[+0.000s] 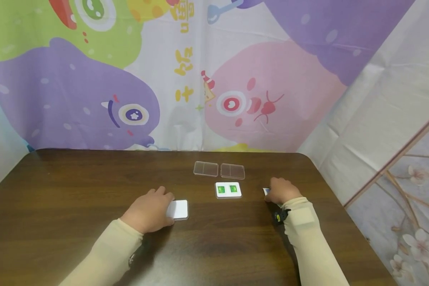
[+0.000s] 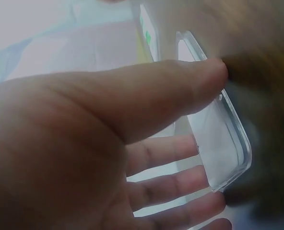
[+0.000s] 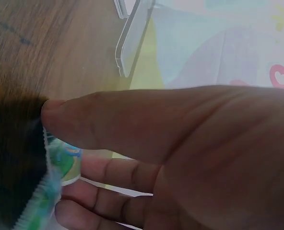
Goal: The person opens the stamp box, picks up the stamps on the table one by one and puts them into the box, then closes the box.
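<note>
On the left of the table, my left hand [image 1: 148, 210] holds a clear plastic case [image 1: 180, 209] with a white insert. In the left wrist view the thumb lies across one long edge of that case [image 2: 223, 143], and the fingertips meet its other side. Over to the right, my right hand [image 1: 283, 190] grips a small printed packet [image 1: 266, 191], mostly covered by the hand. The right wrist view shows the packet's green and blue print [image 3: 63, 160] and a serrated edge between thumb and fingers. Between the hands lies a white case with two green pictures [image 1: 228, 190].
Two clear, see-through case halves [image 1: 205, 169] lie side by side behind the white case. The dark wooden table [image 1: 75, 190] ends at a printed cartoon cloth [image 1: 186, 131] at the back. A flowered cloth [image 1: 411, 190] hangs along the right side.
</note>
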Tool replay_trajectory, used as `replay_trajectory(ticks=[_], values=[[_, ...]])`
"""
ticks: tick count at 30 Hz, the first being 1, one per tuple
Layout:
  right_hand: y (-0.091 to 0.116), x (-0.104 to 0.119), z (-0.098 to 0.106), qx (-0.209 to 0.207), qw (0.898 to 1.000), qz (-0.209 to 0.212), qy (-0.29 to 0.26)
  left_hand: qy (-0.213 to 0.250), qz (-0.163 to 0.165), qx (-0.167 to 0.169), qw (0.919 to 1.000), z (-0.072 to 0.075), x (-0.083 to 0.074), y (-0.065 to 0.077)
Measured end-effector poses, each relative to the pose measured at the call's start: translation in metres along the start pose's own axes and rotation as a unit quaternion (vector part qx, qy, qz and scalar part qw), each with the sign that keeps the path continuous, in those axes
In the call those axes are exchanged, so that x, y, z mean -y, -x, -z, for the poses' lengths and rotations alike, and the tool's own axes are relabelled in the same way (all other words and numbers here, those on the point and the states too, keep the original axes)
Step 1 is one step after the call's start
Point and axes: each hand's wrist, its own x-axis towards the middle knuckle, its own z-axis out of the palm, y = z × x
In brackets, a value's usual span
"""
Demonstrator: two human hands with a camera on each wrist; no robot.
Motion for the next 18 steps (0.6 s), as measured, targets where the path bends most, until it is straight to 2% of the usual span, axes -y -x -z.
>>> replay_trajectory(ticks=[5, 18], values=[[-0.002, 0.000, -0.003, -0.007, 1.000, 0.010, -0.020, 0.006, -0.011, -0.007, 0.9999, -0.002, -0.006, 0.000], [0.001, 0.007, -0.004, 0.011, 0.999, 0.008, -0.049, 0.022, -0.056, -0.043, 0.9972, -0.015, -0.022, -0.002]])
